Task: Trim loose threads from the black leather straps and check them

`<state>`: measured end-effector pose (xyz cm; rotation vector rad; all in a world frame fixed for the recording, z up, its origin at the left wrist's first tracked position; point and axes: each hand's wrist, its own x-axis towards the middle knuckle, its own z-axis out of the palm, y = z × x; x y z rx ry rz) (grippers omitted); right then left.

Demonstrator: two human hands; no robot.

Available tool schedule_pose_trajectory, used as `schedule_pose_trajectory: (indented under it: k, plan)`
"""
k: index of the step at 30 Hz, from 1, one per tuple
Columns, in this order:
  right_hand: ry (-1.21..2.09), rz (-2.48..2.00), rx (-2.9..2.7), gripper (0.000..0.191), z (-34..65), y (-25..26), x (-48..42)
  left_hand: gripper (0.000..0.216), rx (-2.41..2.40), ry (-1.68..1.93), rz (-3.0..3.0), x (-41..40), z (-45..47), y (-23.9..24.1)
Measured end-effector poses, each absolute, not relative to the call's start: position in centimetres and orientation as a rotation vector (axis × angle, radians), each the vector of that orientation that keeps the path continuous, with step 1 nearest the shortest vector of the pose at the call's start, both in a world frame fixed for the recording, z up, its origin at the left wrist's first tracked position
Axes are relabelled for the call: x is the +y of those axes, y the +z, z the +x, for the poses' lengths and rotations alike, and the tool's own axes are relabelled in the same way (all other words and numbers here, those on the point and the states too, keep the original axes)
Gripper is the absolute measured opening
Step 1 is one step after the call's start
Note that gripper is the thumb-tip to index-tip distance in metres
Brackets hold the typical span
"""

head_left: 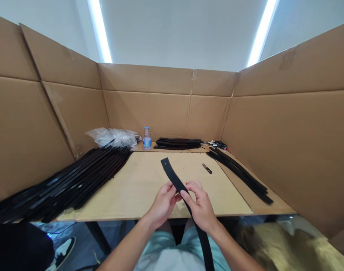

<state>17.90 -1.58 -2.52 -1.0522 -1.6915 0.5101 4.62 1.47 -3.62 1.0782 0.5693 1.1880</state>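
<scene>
A long flat black strap (174, 178) runs from above the table down over my lap, with a small pale spot near its square far end. My left hand (165, 199) pinches its left edge between thumb and fingers. Gripping it a little lower, my right hand (200, 205) lays its thumb across the face of the strap, the fingers curled behind. The strap's lower end runs out of the bottom of the view. Thread snips (207, 168) with black handles lie on the table beyond my right hand.
Many black straps (64, 180) are heaped on the left, several more (239, 171) on the right and a stack (179, 143) at the back. A water bottle (147, 138) stands beside clear plastic bags (115, 136). Cardboard walls (143, 109) enclose the table (118, 199) on three sides.
</scene>
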Motion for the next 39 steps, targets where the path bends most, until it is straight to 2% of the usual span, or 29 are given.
schedule_pose_trajectory:
  k: [4,9,13,18,24,33,37,39]
  plan:
    - [0.757,-0.912,-1.605,0.024,17.7,-2.8,-2.7,0.036,0.443,1.188,0.836,-0.8,4.3,-2.8]
    - [0.938,-0.941,-1.487,0.029,18.0,-3.4,-2.5,0.03,0.473,1.229,0.794,-1.3,3.7,-3.4]
    - [0.856,-1.018,-1.405,0.032,18.7,-3.4,-2.4,0.03,0.605,1.285,0.892,-1.6,3.5,-4.5]
    - [0.594,-1.098,-1.679,0.031,18.7,-2.6,-4.0,0.037,0.66,1.349,1.157,-2.4,3.3,-4.7]
    - [0.468,-1.087,-1.79,0.02,17.8,-2.4,-5.2,0.029,0.718,1.248,1.235,-3.1,3.0,-3.8]
    - [0.995,-0.88,-1.405,0.023,17.8,-3.2,-4.2,0.038,0.456,1.022,1.341,-2.6,1.7,-3.7]
    - [1.1,-0.81,-1.242,0.029,18.4,-2.4,-3.8,0.019,0.461,0.977,1.288,-3.3,2.8,-3.9]
    - [1.052,-0.819,-1.254,0.029,18.9,-1.8,-3.8,0.019,0.506,1.01,1.307,-3.7,3.3,-3.7]
